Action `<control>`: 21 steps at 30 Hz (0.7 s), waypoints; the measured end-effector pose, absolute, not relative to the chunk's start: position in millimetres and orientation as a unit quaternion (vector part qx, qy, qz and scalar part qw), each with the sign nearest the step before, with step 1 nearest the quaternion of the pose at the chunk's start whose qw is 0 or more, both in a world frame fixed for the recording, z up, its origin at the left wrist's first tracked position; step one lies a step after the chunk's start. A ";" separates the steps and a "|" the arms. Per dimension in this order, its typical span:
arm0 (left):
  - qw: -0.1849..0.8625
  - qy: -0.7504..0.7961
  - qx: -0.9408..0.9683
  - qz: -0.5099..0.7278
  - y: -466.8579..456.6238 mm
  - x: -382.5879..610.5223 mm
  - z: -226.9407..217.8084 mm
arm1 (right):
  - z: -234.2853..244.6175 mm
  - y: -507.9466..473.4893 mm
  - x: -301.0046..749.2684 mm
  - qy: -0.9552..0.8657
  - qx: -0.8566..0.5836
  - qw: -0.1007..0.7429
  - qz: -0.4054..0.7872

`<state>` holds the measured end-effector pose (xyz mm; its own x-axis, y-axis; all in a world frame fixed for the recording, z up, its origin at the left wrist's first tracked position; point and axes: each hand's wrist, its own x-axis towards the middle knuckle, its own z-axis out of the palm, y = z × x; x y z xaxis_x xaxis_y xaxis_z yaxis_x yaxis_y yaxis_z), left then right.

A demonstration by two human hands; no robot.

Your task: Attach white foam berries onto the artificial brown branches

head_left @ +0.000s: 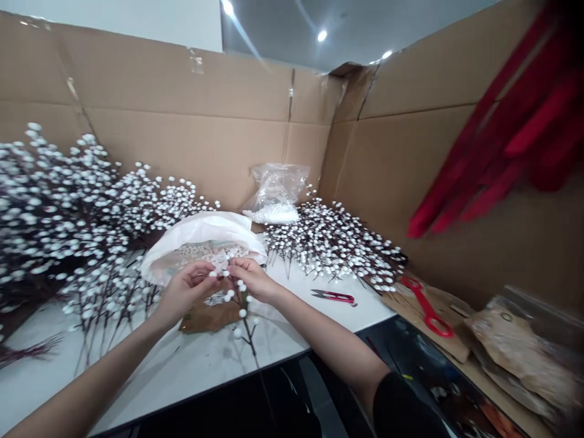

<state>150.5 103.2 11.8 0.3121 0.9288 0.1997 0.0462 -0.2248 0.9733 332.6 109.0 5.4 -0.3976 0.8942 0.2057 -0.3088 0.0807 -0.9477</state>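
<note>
In front of the open white bag (207,225), my left hand (195,283) and my right hand (252,278) meet with their fingertips close together. Thumb and fingers of the right are pinched on the upper end of an artificial berry branch (243,313). Its dark stem, dotted with white berries, hangs down toward the table's front edge. The left fingers are closed at the tip of the same branch, beside white berries; exactly what they pinch is too small to tell. Small pale beads (187,252) lie inside the bag. Below the hands is a brown piece (210,320) on the tabletop.
Bunches of white-berry branches lie at left (86,213) and back right (335,240). Red-handled snips (335,296) rest on the white table (292,328). A clear bag (278,185), a red tool (429,313) and cardboard walls (182,134) surround the workspace. Red strips (497,146) hang at upper right.
</note>
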 end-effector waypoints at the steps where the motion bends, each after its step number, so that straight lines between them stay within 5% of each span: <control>1: 0.511 0.368 0.638 0.443 100.7 151.7 12.4 | 5.0 108.5 331.9 -0.553 -0.266 0.482 0.625; 21: 0.546 0.338 0.608 0.467 93.2 149.0 14.3 | 2.3 104.4 327.2 -0.600 -0.262 0.449 0.608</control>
<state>149.0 93.2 14.3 0.3348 0.9208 0.1999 -0.0992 -0.1765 0.9793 327.2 104.4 2.3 -0.4596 0.8606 0.2196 -0.2306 0.1231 -0.9652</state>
